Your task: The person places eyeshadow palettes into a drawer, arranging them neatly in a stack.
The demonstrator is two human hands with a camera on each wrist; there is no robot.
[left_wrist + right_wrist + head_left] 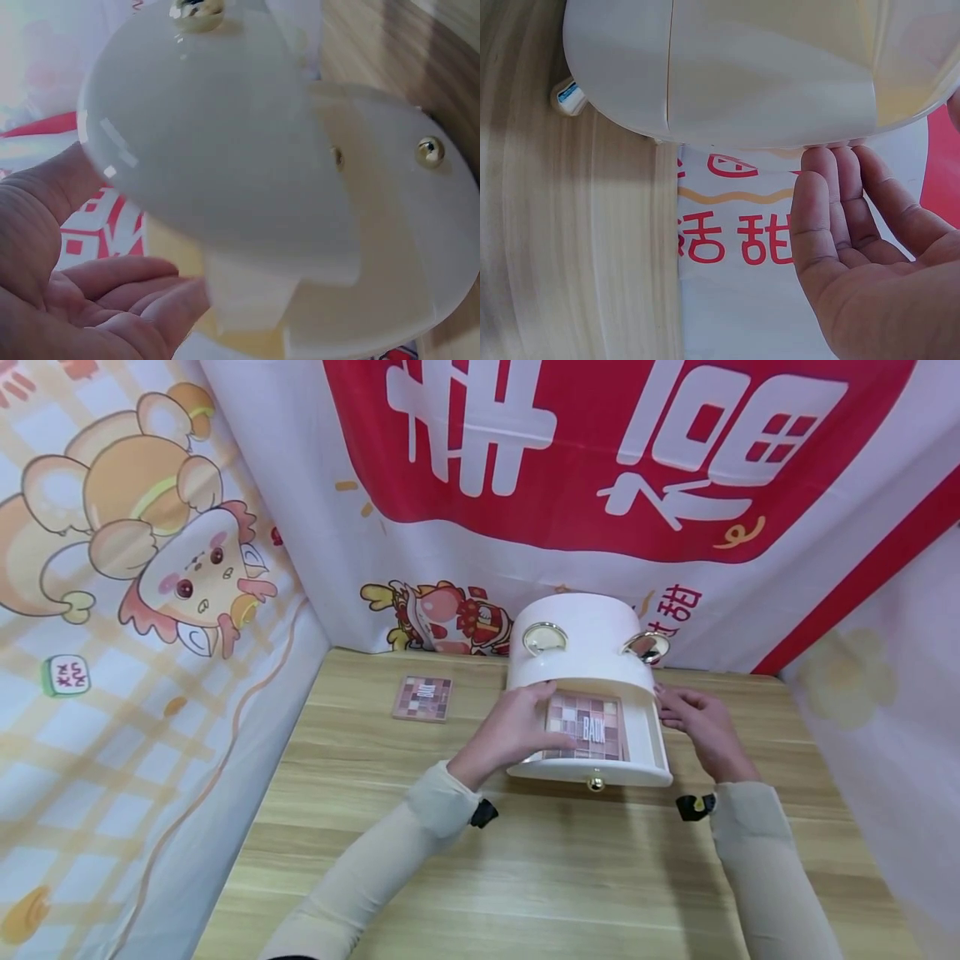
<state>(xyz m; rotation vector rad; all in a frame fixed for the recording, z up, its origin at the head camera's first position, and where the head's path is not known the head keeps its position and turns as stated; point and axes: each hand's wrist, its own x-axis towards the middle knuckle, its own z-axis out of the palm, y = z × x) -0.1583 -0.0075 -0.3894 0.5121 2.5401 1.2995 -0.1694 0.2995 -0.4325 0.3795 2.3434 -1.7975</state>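
A white, round-topped cosmetics organizer (581, 618) stands against the back cloth, its upper drawer (551, 770) pulled out. An eyeshadow palette (588, 731) marked BACK lies in that drawer. My left hand (510, 727) reaches over the drawer's left side, thumb stretched across the palette's left part. In the left wrist view, those fingers lie loosely extended beside the drawer wall (251, 289), and the front panel hides the thumb tip. My right hand (701, 731) is at the organizer's right side; in the right wrist view, its fingertips (821, 161) touch the white shell from outside.
A smaller eyeshadow palette (422, 698) lies on the wooden table (360, 777), left of the organizer. Gold-rimmed round pieces (545, 639) stick out from the organizer's upper front. Below the pulled-out drawer is a lower front with gold knobs (430, 151). Printed cloth (450, 552) hangs behind.
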